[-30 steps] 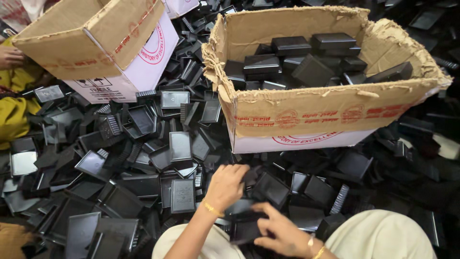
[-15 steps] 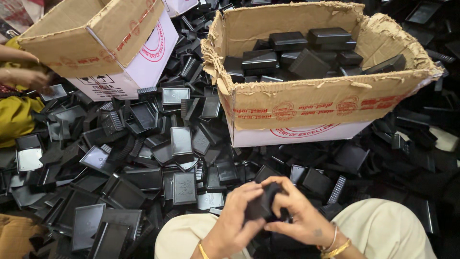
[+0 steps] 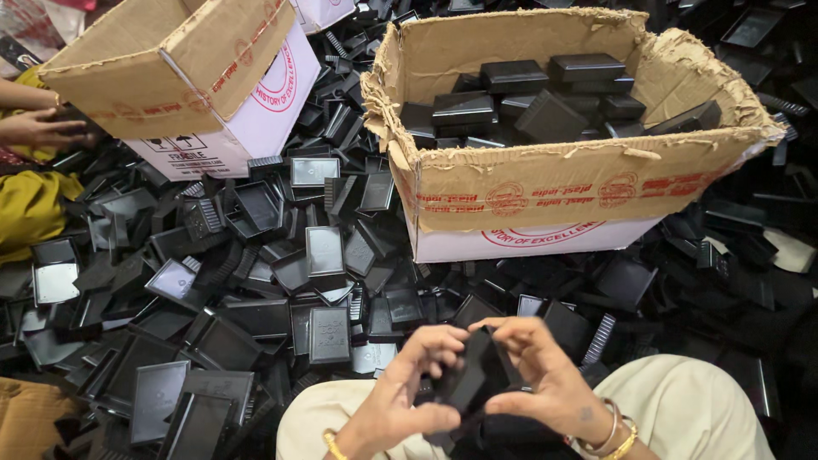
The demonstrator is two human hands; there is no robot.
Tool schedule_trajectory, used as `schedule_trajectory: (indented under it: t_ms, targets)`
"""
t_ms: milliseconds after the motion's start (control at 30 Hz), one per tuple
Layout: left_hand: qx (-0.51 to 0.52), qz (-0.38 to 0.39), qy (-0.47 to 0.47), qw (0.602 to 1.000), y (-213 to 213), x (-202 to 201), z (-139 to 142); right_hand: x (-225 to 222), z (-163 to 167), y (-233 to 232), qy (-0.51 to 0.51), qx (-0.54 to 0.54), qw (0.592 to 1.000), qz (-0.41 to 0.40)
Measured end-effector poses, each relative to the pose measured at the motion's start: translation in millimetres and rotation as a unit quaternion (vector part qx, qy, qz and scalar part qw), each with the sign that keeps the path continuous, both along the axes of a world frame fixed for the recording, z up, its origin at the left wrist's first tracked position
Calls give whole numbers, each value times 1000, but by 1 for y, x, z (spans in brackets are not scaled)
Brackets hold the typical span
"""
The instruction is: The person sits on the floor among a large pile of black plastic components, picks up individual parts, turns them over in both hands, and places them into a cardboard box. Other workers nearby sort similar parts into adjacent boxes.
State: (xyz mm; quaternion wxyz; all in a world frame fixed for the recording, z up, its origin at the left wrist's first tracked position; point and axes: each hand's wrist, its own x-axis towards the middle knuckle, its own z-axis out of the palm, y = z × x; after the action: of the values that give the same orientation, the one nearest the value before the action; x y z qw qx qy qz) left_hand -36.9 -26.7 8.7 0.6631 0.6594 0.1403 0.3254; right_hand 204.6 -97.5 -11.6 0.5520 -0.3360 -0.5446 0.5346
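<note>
My left hand [image 3: 409, 383] and my right hand [image 3: 541, 375] are together at the bottom of the head view, just above my lap in cream cloth. Both grip one black plastic box part [image 3: 473, 379], fingers curled round its edges from either side. Right in front of them a large torn cardboard box [image 3: 545, 183] stands open, holding several stacked black box parts [image 3: 550, 115]. A heap of loose black plastic trays and lids [image 3: 256, 290] covers the floor around my knees.
A second cardboard box [image 3: 183, 81] stands at the upper left. Another person's hand [image 3: 38, 128] and yellow clothing [image 3: 30, 209] show at the left edge. Black parts spread to every side, also right of the big box.
A second ago my hands reached into the pile on the floor. They have lifted a black part and now hold it together closer to my lap.
</note>
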Motion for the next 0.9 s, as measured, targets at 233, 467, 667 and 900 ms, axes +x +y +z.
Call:
schedule_trajectory:
  t_ms: [233, 467, 667, 900]
  targets:
    - [247, 114, 95, 958, -6, -4, 14, -2, -2, -2, -15, 2, 999, -31]
    - [222, 114, 46, 967, -6, 6, 10, -2, 7, 1, -27, 65, 997, -33]
    - [228, 48, 113, 966, 7, -3, 15, -4, 1, 0, -25, 10, 998, -61]
    - [209, -17, 167, 963, 20, -15, 24, -14, 4, 0, -74, -52, 994, -57]
